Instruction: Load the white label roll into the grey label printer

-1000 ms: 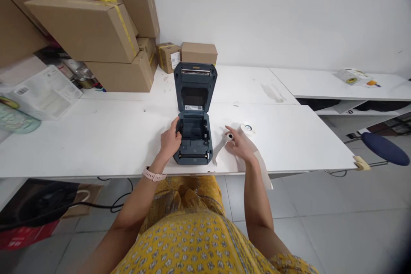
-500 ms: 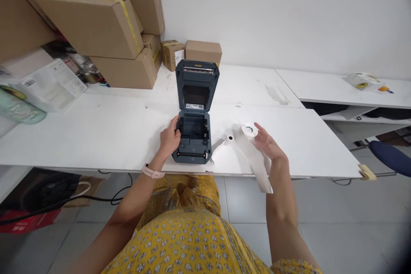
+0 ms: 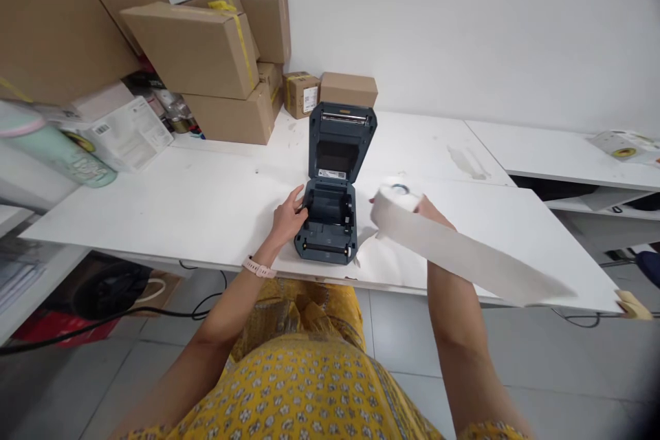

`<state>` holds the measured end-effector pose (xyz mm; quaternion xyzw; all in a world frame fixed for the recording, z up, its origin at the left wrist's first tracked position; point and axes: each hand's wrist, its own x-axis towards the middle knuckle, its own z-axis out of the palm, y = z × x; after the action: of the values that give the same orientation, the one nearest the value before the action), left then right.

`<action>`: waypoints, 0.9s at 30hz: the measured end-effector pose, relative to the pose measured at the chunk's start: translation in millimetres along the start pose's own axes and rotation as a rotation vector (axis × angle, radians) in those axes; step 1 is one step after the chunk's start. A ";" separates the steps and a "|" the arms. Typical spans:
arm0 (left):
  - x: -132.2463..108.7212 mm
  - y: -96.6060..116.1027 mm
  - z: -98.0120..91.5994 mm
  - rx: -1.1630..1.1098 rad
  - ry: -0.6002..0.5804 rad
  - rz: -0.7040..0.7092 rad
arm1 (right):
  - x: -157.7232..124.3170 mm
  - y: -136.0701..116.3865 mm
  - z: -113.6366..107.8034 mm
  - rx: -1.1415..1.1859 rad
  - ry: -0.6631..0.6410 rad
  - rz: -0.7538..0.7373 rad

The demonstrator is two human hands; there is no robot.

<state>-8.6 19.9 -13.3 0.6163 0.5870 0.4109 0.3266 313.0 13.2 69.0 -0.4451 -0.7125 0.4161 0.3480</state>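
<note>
A dark label printer (image 3: 326,220) stands on the white table with its lid (image 3: 342,141) raised, showing the hollow inside. At its left side is my left hand (image 3: 289,218), its thumb and fingers gripping the edge of the open bay. My right hand (image 3: 423,207) holds a white label roll (image 3: 394,205) just right of the printer, above the table. A long loose strip of the roll (image 3: 474,258) trails to the right across my forearm. Beneath the roll, a curled piece of white paper (image 3: 384,258) lies beside the printer, partly hidden.
Cardboard boxes (image 3: 227,110) are stacked at the back left, and smaller ones (image 3: 349,88) stand behind the printer. A mint green bottle (image 3: 77,158) and a white box (image 3: 128,134) are at the left. The table's front edge (image 3: 402,283) runs close to my body.
My right hand has lifted the label roll and turned it, so its loose strip swings out to the right. My left hand stays at the printer. The whole view has shifted left.
</note>
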 end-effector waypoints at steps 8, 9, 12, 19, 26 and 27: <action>-3.2 7.4 -7.9 0.040 -0.038 -0.045 | 89.5 -53.9 74.9 -0.662 -0.422 -0.066; -3.3 8.1 -8.3 0.049 -0.039 -0.042 | 93.6 -49.6 79.7 -0.722 -0.417 -0.027; -3.5 10.0 -9.2 0.081 -0.044 -0.042 | 99.6 -36.2 88.7 -0.822 -0.441 0.058; -4.8 8.2 -7.0 0.067 -0.016 -0.017 | 109.8 -15.6 103.8 -0.962 -0.533 0.074; -6.2 11.0 -7.5 0.051 -0.030 -0.008 | 108.7 -15.5 108.3 -1.000 -0.542 0.043; -6.4 11.2 -7.6 0.053 -0.029 -0.010 | 102.8 -17.4 107.9 -1.004 -0.511 0.013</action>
<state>-10.1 11.9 -0.8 0.6278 0.5959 0.3845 0.3207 176.3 73.1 53.2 -0.4457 -0.8819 0.1228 -0.0926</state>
